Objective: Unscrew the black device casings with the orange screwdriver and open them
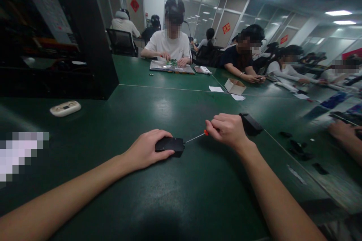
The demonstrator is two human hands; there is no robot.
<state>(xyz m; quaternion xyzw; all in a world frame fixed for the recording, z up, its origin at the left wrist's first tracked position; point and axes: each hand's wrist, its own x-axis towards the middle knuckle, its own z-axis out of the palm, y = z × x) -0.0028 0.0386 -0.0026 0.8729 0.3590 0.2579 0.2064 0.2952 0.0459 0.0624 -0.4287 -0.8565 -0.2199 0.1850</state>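
Observation:
My left hand [148, 149] is closed around a small black box [171, 145] on the green tabletop, thumb along the near side and fingers over the far side. In my right hand [227, 130] is a screwdriver; its thin metal shaft [195, 138] slants down to the left, and an orange-red bit of the handle [206, 132] shows at my fingers. The tip meets the right end of the box; whether it sits in a screw is too small to tell. Just behind my right wrist lies a second black block [251, 124].
A large open black computer case [109, 56] stands at the left, with a white oval case [65, 109] before it. Small dark parts [298, 148] lie at the right, near another person's hand [343, 135]. Across the table are an open cardboard box [235, 87] and a co-worker [171, 47] handling a green circuit board.

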